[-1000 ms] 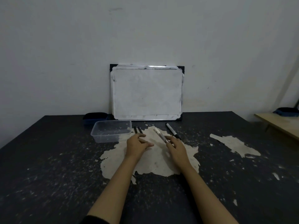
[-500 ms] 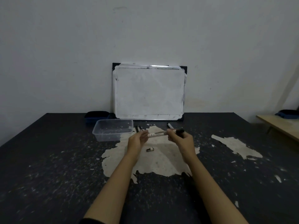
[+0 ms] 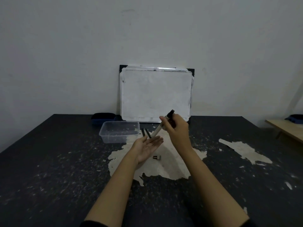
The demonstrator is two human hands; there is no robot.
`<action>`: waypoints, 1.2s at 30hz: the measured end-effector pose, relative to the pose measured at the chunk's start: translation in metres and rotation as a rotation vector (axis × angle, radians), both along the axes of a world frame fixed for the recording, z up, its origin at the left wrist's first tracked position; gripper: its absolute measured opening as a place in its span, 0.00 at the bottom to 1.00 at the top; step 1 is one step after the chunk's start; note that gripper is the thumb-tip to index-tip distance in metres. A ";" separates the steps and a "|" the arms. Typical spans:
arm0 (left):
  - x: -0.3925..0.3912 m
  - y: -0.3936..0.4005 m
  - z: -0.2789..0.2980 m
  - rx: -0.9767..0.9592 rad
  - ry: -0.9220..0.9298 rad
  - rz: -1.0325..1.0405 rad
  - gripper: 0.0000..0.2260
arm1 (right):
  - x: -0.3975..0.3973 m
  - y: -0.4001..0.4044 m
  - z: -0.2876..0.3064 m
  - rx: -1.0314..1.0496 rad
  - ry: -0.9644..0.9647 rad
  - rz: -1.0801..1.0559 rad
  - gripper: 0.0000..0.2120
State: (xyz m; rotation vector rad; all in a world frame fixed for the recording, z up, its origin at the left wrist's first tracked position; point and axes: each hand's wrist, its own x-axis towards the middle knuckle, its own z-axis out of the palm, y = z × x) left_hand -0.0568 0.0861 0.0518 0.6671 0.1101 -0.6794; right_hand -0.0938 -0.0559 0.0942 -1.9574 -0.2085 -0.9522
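Note:
My right hand grips a white marker with a black end, tilted so its lower end points down at my left palm. My left hand lies open, palm up, just under that lower end. A small dark cap lies on the bare pale patch of the table below my left hand. Two black markers lie side by side beyond my left fingers. A whiteboard leans upright against the wall behind.
A clear plastic container stands at the left of the markers, with a dark blue box behind it. The black table has worn pale patches. A wooden bench stands at the far right.
A second ago both hands were down on the table at the markers. They lifted one marker and held it level between them; now the left hand has let go and turned palm up, the right tilts the marker.

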 end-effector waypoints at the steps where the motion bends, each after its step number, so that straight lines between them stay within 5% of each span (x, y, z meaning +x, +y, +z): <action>1: 0.000 0.002 0.000 -0.002 0.000 0.002 0.22 | 0.000 0.001 0.003 0.007 -0.005 0.001 0.12; 14: -0.002 0.007 0.001 0.006 0.014 0.007 0.18 | 0.010 0.006 -0.001 -0.138 0.078 0.002 0.16; 36: 0.008 0.018 -0.003 -0.036 0.087 -0.043 0.24 | 0.005 0.023 -0.009 -0.034 -0.062 -0.039 0.15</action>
